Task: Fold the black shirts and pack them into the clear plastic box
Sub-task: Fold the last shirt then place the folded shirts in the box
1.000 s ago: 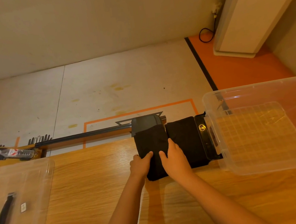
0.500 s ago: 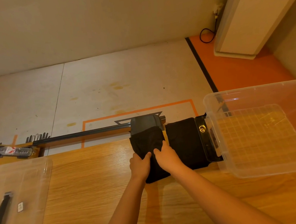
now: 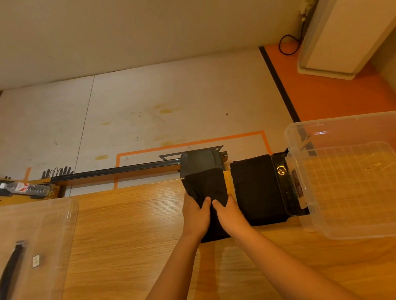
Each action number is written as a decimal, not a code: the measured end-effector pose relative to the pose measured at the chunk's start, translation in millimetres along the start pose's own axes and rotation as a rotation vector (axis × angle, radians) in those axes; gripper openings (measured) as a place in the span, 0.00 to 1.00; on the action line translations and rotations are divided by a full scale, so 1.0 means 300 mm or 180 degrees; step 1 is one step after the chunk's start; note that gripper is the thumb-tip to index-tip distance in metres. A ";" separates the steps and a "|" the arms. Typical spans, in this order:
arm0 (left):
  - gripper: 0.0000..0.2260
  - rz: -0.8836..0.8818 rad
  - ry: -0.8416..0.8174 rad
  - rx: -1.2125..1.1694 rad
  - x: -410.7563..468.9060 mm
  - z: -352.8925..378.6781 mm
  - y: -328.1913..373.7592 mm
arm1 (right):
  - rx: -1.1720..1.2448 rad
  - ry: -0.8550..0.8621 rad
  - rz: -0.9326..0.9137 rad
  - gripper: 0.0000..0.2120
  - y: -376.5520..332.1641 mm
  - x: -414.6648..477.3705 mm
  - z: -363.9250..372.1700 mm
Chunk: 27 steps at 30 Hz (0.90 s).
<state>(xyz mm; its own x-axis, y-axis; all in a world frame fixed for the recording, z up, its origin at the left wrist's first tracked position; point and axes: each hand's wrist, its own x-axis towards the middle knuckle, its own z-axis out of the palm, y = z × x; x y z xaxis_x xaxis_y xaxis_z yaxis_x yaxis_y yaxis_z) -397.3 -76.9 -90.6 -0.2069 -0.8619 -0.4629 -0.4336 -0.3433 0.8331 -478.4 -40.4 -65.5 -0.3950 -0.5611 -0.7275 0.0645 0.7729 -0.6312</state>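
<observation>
- The black shirt is a narrow, folded strip at the far edge of the counter.
- A second folded black shirt lies just beside it, toward the clear plastic box at the right edge.
- The left hand and right hand rest on the strip, thumbs close together.
- Their fingers are hidden, so I cannot tell if they grip.
- The box is cut off on the right.

Matt black cloth shirts lie on a glossy, grained wooden table, between a clear, shiny plastic box and a clear plastic lid.
</observation>
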 end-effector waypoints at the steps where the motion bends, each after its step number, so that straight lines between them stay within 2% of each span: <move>1: 0.22 -0.0015 -0.0004 0.0073 0.008 0.000 -0.004 | 0.0058 0.0011 0.0047 0.32 0.000 0.000 -0.004; 4: 0.23 -0.0277 0.0030 -0.0072 0.023 -0.027 0.005 | 0.0135 0.0047 0.0250 0.33 0.002 0.005 -0.011; 7: 0.28 -0.0902 0.0123 -0.0436 0.033 -0.064 0.006 | 0.0317 0.0007 0.0469 0.34 0.001 0.008 -0.013; 9: 0.26 -0.1194 -0.0035 -0.0457 0.038 -0.092 0.013 | 0.0511 -0.0030 0.0582 0.33 0.005 0.011 -0.010; 12: 0.19 -0.1306 -0.0400 -0.0339 0.034 -0.128 0.038 | 0.0656 -0.0119 0.0696 0.38 0.020 0.013 0.001; 14: 0.19 -0.1333 -0.0520 -0.0309 0.036 -0.147 0.037 | 0.0868 -0.0181 0.0765 0.41 0.031 0.012 0.008; 18: 0.20 -0.1423 -0.0721 -0.0436 0.024 -0.181 0.024 | 0.1228 -0.0331 0.0820 0.34 0.039 -0.018 0.011; 23: 0.24 -0.1558 -0.1032 -0.0794 0.000 -0.228 -0.001 | 0.1379 -0.0709 0.0627 0.46 0.050 -0.028 -0.011; 25: 0.28 -0.1647 -0.1242 -0.1026 -0.011 -0.249 -0.005 | 0.1419 -0.0803 0.0556 0.41 0.037 -0.053 -0.031; 27: 0.30 -0.1663 -0.1373 -0.1246 -0.021 -0.264 -0.005 | 0.1504 -0.0862 0.0458 0.30 0.029 -0.078 -0.046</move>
<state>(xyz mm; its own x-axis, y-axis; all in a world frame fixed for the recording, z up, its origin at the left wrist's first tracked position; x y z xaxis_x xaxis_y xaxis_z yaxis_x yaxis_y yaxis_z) -325.7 -100.4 -64.9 -0.4185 -0.3587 -0.8344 -0.2445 -0.8403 0.4839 -481.5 -16.5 -50.4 -0.1065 -0.5640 -0.8189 0.5285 0.6655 -0.5271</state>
